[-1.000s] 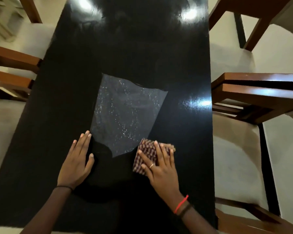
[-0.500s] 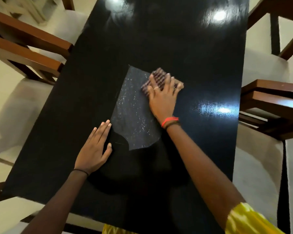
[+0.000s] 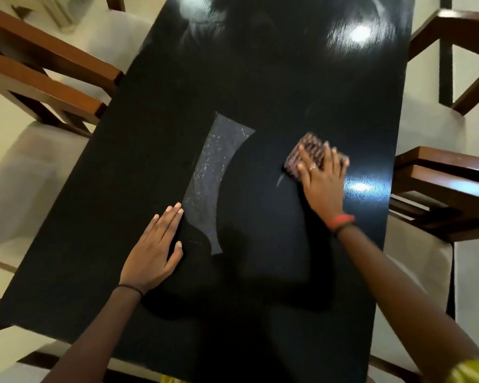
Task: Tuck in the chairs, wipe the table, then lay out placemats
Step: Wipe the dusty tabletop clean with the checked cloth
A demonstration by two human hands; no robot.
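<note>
Now the right hand lies flat on a folded maroon-and-white checked cloth, its fingers straight and slightly spread, pressing it onto the glossy black rectangular table close to the right edge, about halfway along. The left hand rests palm down on the bare top nearer the near edge, fingers straight and together, thumb out. Its fingertips touch a curved grey speckled streak. Brown wooden chairs with pale cushions stand along both long edges.
</note>
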